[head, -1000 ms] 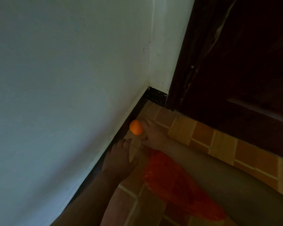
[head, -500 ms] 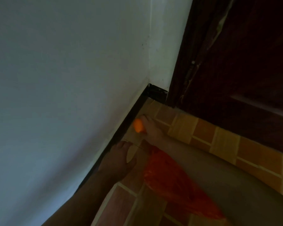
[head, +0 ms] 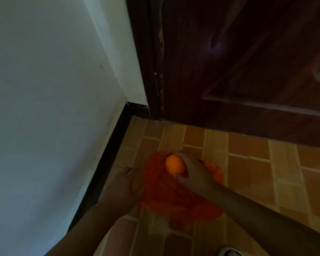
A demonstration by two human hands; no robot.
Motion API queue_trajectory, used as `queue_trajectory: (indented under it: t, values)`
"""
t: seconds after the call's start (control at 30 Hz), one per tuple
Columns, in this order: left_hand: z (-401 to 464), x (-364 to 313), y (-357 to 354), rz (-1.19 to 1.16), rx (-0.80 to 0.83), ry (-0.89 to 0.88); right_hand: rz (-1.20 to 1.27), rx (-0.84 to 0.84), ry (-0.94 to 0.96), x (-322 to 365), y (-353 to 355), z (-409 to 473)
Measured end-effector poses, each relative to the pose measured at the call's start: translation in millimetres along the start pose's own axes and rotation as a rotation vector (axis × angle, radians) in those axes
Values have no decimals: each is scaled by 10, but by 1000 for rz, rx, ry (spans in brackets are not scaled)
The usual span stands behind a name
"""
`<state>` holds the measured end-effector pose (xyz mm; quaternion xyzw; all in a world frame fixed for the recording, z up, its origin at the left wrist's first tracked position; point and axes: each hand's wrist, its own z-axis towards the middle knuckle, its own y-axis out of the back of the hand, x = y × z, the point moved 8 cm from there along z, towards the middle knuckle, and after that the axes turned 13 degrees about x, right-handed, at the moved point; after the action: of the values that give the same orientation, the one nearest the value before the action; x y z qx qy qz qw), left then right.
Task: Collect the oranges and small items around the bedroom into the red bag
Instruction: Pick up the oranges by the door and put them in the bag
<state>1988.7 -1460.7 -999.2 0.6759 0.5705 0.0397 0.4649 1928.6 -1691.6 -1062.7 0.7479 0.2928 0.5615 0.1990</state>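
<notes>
Floor (head: 248, 159) of tan and orange tiles meets a white wall (head: 44, 108) with black skirting (head: 107, 163); a dark wooden door (head: 238, 61) closes the corner. Right hand (head: 194, 174) grips the orange (head: 175, 165) over the red bag (head: 174, 196). Left hand (head: 122, 189) holds the bag's left edge.

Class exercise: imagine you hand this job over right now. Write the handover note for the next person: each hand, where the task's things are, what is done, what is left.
Right hand: its grip is round the orange, held just over the red bag.
Left hand: at the bag's left edge by the black skirting; it seems to hold the bag open, but the dim light hides the fingers.
Bag: on the tiled floor in the corner by the dark door.
Done: orange picked up.
Left: let it go into the bag, then search the room for other oranges and small items; none show here.
</notes>
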Motion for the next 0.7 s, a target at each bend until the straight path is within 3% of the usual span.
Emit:
queue_trajectory:
  t: [0.4,0.53,0.7]
  values:
    - [351,20,-498,187,125,72,55,112,-86,-148,-352,-211]
    - [418,201,-567,272,146,130,-82,67,-104,-214,-167,-348]
    - [473,127,-558,342,158,179,-293,147,-209,-445,-89,-669]
